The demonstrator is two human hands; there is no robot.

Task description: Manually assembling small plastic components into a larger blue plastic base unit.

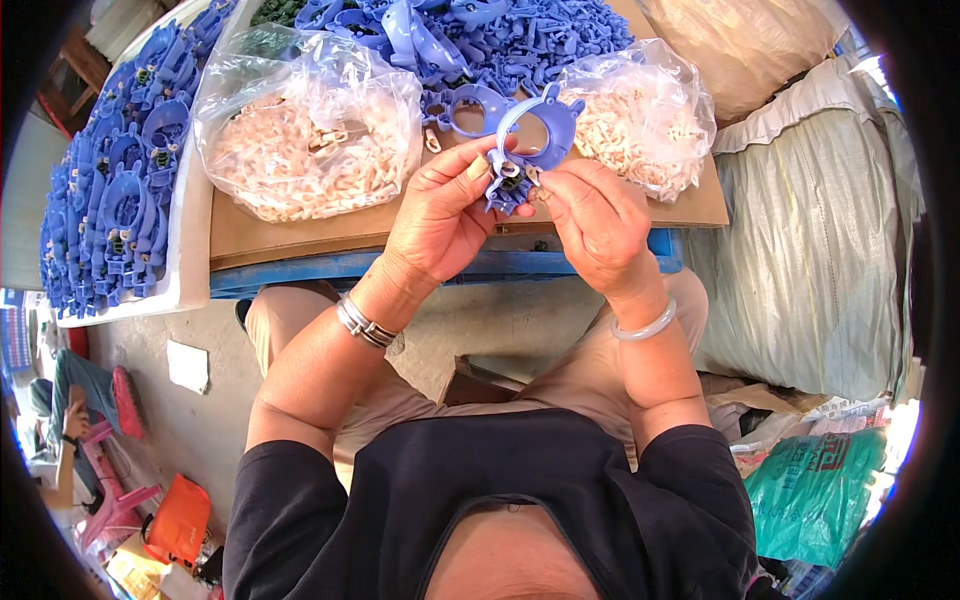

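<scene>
A blue plastic ring-shaped part with a toothed lower end is held up in front of me. My left hand grips its lower end from the left. Against the same end, my right hand pinches a small pale piece, too small to make out. Two clear bags of small beige parts lie on the cardboard behind: a large left bag and a smaller right bag. A loose pile of blue parts fills the back of the board.
A cardboard sheet covers a blue bench. To the left, a white tray holds rows of assembled blue parts. Big woven sacks stand on the right. Another person sits low at far left, near an orange bag.
</scene>
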